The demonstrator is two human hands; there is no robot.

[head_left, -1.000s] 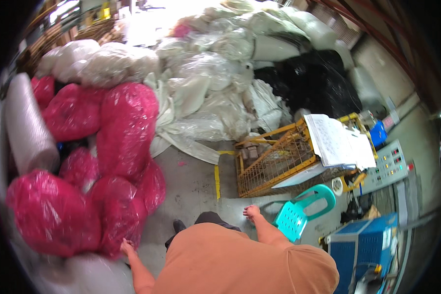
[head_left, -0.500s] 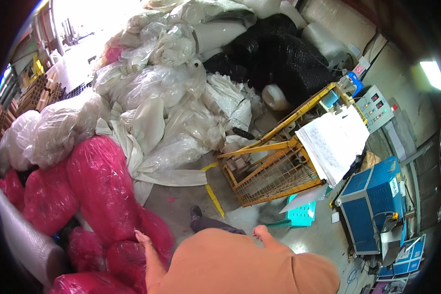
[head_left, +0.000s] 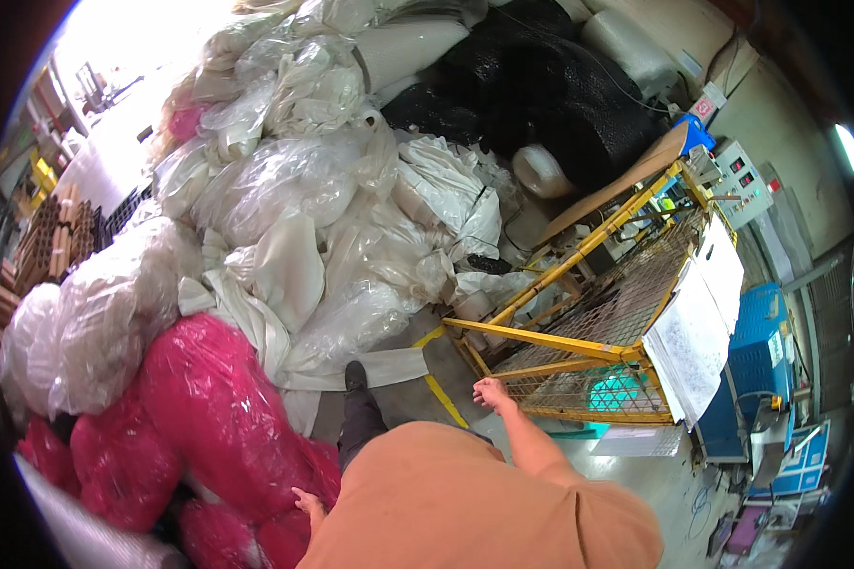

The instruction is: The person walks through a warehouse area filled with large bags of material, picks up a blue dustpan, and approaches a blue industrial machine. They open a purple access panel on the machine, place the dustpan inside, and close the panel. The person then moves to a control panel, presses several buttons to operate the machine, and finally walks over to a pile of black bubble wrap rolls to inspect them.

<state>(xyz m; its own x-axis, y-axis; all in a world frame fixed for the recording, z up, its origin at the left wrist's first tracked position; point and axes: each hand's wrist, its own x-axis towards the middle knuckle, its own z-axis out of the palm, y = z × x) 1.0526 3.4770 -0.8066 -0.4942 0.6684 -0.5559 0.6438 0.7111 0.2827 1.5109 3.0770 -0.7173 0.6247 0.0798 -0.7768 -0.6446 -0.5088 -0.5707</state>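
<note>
My left hand (head_left: 306,501) hangs low beside the bundles of magenta plastic film (head_left: 209,408). Its fingers are stretched and apart with nothing in them; whether they touch the film I cannot tell. My right hand (head_left: 490,392) is swung forward, close to the lower front corner of a yellow mesh cage (head_left: 579,365). It is empty, its fingers loosely bent and a little apart. One dark shoe (head_left: 355,376) is forward, by a strip of white sheet (head_left: 394,366) on the floor.
Ahead rises a heap of clear and whitish plastic film (head_left: 285,190), with black bubble wrap (head_left: 531,95) behind it. White sheets (head_left: 697,322) hang on the cage. A control box (head_left: 740,180) and blue machine (head_left: 759,351) stand right. Yellow tape (head_left: 444,398) marks the floor.
I have stepped forward, nearer the heap and the cage. My right arm has swung forward and up, while my left hand has dropped back lower by the magenta bundles.
</note>
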